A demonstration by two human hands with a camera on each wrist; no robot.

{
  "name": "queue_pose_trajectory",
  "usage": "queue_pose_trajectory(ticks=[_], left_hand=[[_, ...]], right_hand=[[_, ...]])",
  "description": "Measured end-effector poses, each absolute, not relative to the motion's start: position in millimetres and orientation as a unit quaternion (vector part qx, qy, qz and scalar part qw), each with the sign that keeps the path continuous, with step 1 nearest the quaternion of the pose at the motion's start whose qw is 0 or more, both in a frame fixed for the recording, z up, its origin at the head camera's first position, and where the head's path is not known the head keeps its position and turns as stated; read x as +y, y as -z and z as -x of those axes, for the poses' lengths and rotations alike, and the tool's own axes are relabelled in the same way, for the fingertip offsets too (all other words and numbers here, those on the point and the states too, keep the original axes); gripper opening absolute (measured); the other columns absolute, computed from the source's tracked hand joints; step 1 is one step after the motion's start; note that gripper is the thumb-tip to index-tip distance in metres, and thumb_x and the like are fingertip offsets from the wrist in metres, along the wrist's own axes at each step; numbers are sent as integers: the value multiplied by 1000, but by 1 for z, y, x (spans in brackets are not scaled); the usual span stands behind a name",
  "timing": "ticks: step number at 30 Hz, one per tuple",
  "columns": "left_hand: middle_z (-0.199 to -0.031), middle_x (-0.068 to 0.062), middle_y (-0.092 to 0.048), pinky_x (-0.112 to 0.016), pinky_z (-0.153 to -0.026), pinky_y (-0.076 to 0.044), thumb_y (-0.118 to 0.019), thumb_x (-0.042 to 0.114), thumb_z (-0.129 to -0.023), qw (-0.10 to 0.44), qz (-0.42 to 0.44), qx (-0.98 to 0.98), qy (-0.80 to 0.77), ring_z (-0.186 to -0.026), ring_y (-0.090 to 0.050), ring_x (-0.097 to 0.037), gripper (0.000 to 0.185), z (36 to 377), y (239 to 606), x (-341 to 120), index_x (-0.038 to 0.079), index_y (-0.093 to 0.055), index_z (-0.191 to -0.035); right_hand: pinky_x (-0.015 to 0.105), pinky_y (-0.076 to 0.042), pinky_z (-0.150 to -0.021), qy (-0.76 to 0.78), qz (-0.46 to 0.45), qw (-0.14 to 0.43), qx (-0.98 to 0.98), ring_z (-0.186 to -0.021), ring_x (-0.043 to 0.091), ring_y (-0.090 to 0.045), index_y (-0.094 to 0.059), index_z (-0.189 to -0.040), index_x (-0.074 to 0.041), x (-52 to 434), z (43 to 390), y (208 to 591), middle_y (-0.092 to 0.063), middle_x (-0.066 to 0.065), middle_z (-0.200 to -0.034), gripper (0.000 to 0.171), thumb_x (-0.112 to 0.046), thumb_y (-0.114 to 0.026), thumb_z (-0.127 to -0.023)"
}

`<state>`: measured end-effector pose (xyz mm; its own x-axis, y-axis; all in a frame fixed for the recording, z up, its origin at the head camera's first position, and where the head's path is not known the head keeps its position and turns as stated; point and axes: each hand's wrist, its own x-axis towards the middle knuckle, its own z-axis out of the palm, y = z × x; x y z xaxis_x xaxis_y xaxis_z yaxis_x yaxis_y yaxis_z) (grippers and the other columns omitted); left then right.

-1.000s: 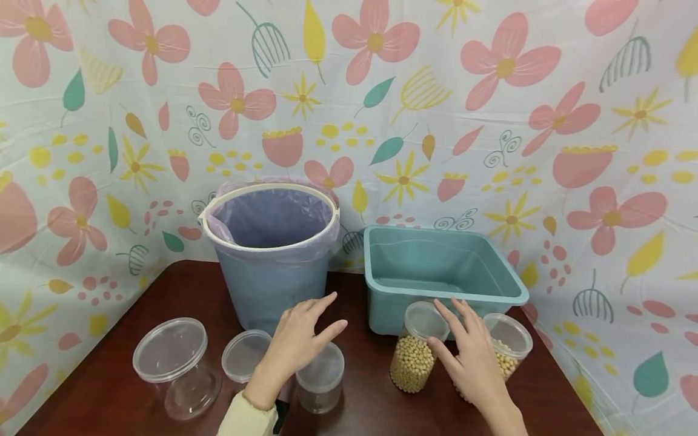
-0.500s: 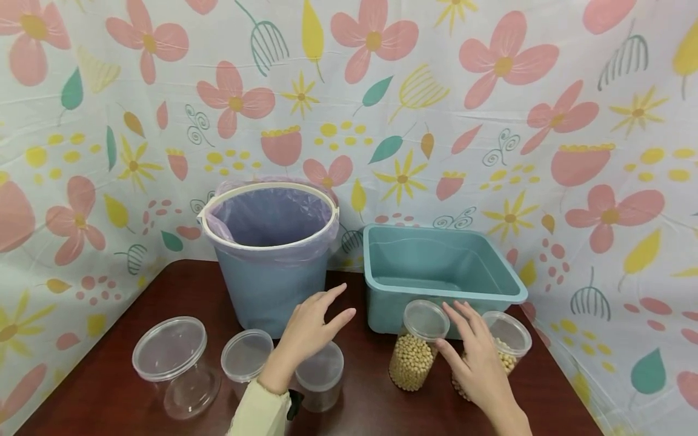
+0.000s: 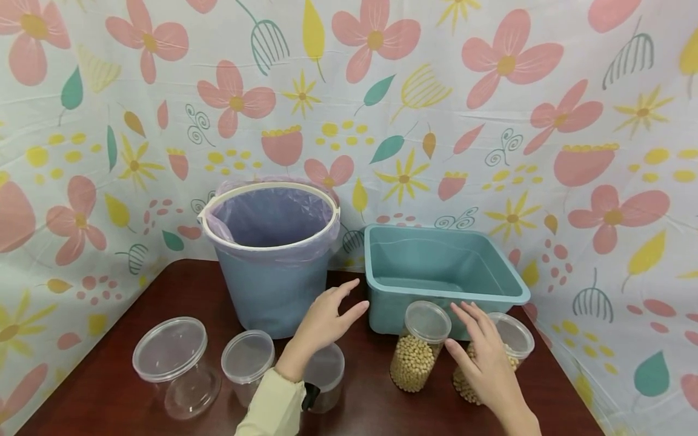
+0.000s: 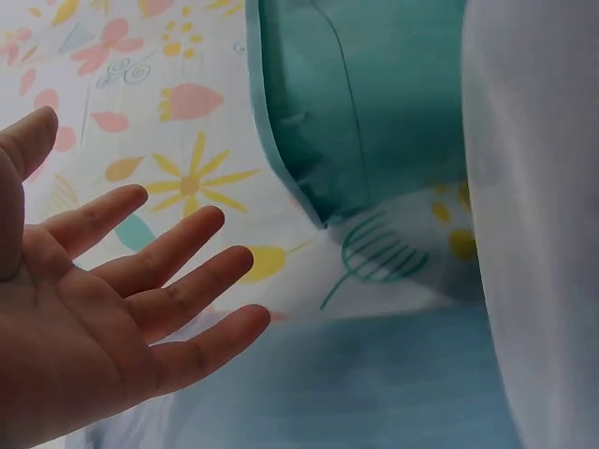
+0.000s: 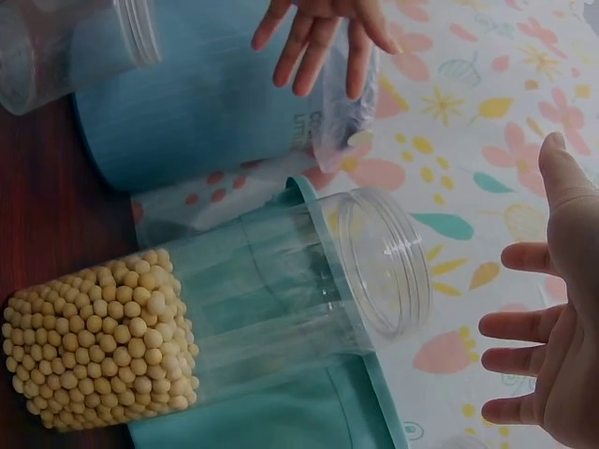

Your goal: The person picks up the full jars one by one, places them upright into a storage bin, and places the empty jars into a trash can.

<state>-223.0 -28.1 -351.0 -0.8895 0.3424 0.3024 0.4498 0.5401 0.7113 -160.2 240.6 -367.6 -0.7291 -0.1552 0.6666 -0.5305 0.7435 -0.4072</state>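
Note:
My left hand hovers with spread fingers over a small lidded jar of clear plastic; the left wrist view shows its palm holding nothing. Over on the right, my right hand hangs with extended fingers in front of a jar partly filled with soybeans, hiding much of it. Just left of that hand stands a taller lidded jar, about half full of soybeans. In the right wrist view the right hand is apart from the taller jar's lid.
Two more clear lidded jars, one wide and one small, stand at the left. Behind them is a blue bucket lined with a purple bag. A teal basin sits behind the bean jars, against a floral sheet.
My left hand has drifted right and slightly forward, from between the two small jars toward the middle. My right hand has shifted a little right, uncovering the taller bean jar's lid. The jars stay put.

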Motion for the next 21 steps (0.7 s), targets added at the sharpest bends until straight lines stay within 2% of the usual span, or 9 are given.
queue_pose_trajectory(ticks=[6,16,21], left_hand=[[-124,-14,-49,-47,-88,-38,-47,42,-91,-8,206,-833,513,-114,-46,-28,52,236,352,-19,15,-41,-135],[-119,-11,-52,-45,-86,-40,-49,41,-90,-57,163,-798,577,-108,-49,-26,55,256,355,-6,14,-38,-136],[-114,-11,-55,-44,-85,-41,-50,39,-90,-72,154,-789,590,-104,-52,-26,54,266,357,1,14,-37,-136]], right_hand=[[59,-26,-88,-303,-195,305,-882,-122,40,-29,-45,-131,-11,240,160,370,-41,17,-129,53,-8,-64,-81],[58,-25,-89,-312,-204,309,-875,-123,37,-28,-46,-130,-10,239,161,374,-42,15,-128,51,-7,-63,-82],[58,-24,-90,-314,-205,312,-873,-126,31,-26,-47,-129,-8,240,161,374,-43,16,-127,49,-7,-62,-83]])
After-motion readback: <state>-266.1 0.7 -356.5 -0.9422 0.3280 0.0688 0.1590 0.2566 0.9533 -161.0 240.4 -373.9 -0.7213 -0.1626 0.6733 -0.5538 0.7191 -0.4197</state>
